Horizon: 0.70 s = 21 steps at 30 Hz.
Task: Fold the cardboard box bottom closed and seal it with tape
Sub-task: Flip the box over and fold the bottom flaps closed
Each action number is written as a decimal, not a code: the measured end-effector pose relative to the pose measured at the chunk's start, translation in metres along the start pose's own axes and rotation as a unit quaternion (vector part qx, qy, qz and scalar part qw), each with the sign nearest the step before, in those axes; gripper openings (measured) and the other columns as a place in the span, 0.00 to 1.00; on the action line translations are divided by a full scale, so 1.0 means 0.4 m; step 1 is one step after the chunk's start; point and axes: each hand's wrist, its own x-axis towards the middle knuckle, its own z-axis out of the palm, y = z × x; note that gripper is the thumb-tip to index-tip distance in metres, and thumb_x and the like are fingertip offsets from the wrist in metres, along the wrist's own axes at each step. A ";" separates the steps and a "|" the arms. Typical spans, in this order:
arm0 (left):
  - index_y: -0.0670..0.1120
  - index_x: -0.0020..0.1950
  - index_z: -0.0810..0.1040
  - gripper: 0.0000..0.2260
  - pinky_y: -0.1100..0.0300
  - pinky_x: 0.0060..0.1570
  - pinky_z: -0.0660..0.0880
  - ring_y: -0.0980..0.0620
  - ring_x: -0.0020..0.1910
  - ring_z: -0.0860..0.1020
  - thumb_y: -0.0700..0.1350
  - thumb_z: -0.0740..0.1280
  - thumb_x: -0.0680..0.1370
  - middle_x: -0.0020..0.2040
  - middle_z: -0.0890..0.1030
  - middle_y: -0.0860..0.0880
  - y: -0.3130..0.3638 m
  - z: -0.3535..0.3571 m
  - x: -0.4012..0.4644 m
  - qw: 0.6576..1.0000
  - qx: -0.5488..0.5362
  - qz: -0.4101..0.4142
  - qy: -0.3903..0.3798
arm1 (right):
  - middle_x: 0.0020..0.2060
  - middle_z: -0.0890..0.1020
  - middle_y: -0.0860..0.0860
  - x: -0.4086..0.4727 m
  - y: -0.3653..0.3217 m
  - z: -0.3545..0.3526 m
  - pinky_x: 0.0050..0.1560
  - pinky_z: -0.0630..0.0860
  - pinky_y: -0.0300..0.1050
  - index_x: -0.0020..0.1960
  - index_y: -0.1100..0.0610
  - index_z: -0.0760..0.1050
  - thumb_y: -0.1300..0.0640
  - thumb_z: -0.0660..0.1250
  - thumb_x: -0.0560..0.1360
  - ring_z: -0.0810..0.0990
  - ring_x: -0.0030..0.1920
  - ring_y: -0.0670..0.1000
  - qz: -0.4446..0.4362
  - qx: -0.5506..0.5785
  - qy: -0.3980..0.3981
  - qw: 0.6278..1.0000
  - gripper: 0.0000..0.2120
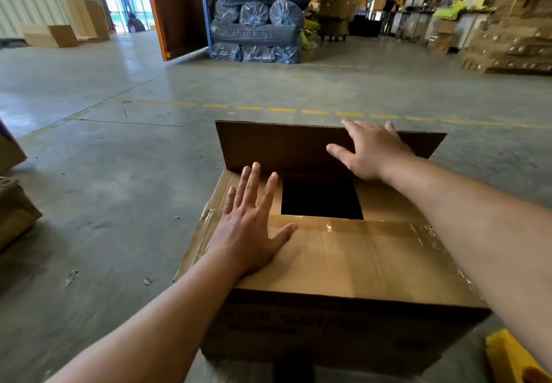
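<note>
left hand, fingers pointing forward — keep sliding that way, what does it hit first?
Probably the upright far flap. The left hand lies flat on the near flap, fingertips near the far flap's base, just left of the dark opening. Depth at the fold is unclear.

The brown cardboard box [343, 263] stands on the grey concrete floor [119, 158]; left hand [251, 224] lies on its near flap, right hand [373, 152] on its upright far flap [277, 146].

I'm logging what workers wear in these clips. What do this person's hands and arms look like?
Both forearms are bare, with no sleeves in view. The left hand and right hand wear no gloves and no wristwatch or band. I cannot tell whether any finger carries a ring.
</note>
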 end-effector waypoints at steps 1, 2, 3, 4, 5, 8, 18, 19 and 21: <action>0.54 0.80 0.35 0.43 0.46 0.77 0.42 0.51 0.76 0.27 0.72 0.52 0.76 0.78 0.27 0.49 0.001 -0.002 -0.001 1.000 0.004 0.004 0.010 | 0.75 0.63 0.55 -0.013 -0.001 0.016 0.75 0.49 0.59 0.77 0.54 0.56 0.32 0.52 0.76 0.59 0.75 0.57 0.002 0.000 0.001 1.000 0.37; 0.53 0.80 0.35 0.43 0.45 0.77 0.41 0.50 0.76 0.28 0.72 0.53 0.76 0.78 0.27 0.49 0.002 -0.005 -0.001 1.000 0.008 0.009 0.020 | 0.73 0.66 0.56 -0.032 -0.005 0.031 0.74 0.51 0.59 0.76 0.54 0.58 0.33 0.53 0.76 0.61 0.73 0.58 0.000 0.006 0.021 1.000 0.37; 0.53 0.80 0.36 0.43 0.44 0.77 0.41 0.49 0.76 0.28 0.72 0.54 0.76 0.78 0.28 0.48 0.004 -0.007 0.000 0.999 0.011 0.016 0.031 | 0.71 0.69 0.57 -0.056 -0.011 0.042 0.74 0.53 0.59 0.75 0.55 0.60 0.33 0.54 0.76 0.63 0.72 0.59 0.000 0.013 0.045 0.999 0.36; 0.52 0.80 0.36 0.44 0.43 0.77 0.42 0.48 0.77 0.29 0.71 0.55 0.76 0.78 0.29 0.48 0.005 -0.009 -0.001 0.999 0.015 0.026 0.043 | 0.68 0.71 0.58 -0.082 -0.018 0.052 0.73 0.55 0.59 0.74 0.55 0.63 0.34 0.54 0.75 0.66 0.70 0.60 0.001 0.019 0.063 0.998 0.35; 0.52 0.81 0.37 0.44 0.42 0.77 0.42 0.47 0.77 0.30 0.71 0.56 0.76 0.79 0.29 0.47 0.006 -0.011 -0.001 0.998 0.020 0.037 0.053 | 0.65 0.73 0.58 -0.109 -0.025 0.063 0.72 0.57 0.58 0.72 0.55 0.66 0.34 0.53 0.75 0.68 0.67 0.60 -0.003 0.023 0.073 0.997 0.34; 0.52 0.80 0.36 0.43 0.41 0.76 0.39 0.48 0.77 0.30 0.70 0.56 0.76 0.79 0.30 0.49 0.009 -0.008 0.008 0.997 0.036 0.054 0.035 | 0.63 0.75 0.56 -0.184 -0.040 0.106 0.69 0.62 0.54 0.69 0.54 0.70 0.33 0.51 0.73 0.70 0.64 0.58 -0.022 0.031 0.046 0.998 0.34; 0.53 0.81 0.44 0.32 0.43 0.77 0.43 0.49 0.80 0.41 0.65 0.45 0.81 0.82 0.43 0.51 0.043 0.025 0.082 0.975 0.035 0.013 -0.219 | 0.79 0.47 0.52 -0.244 -0.069 0.215 0.76 0.43 0.54 0.79 0.51 0.46 0.35 0.45 0.78 0.44 0.78 0.50 -0.011 0.034 -0.151 0.988 0.35; 0.53 0.81 0.45 0.30 0.42 0.77 0.43 0.49 0.80 0.42 0.63 0.45 0.82 0.82 0.43 0.50 0.061 0.031 0.087 0.976 0.032 0.016 -0.214 | 0.79 0.45 0.52 -0.243 -0.072 0.217 0.76 0.41 0.54 0.79 0.51 0.45 0.37 0.44 0.79 0.43 0.78 0.50 -0.010 0.032 -0.154 0.987 0.34; 0.54 0.81 0.45 0.29 0.42 0.76 0.42 0.49 0.80 0.41 0.62 0.45 0.82 0.82 0.43 0.51 0.084 0.046 0.094 0.978 0.023 0.027 -0.207 | 0.79 0.44 0.51 -0.241 -0.067 0.214 0.76 0.40 0.52 0.79 0.51 0.44 0.39 0.45 0.80 0.42 0.78 0.49 -0.015 0.039 -0.158 0.987 0.31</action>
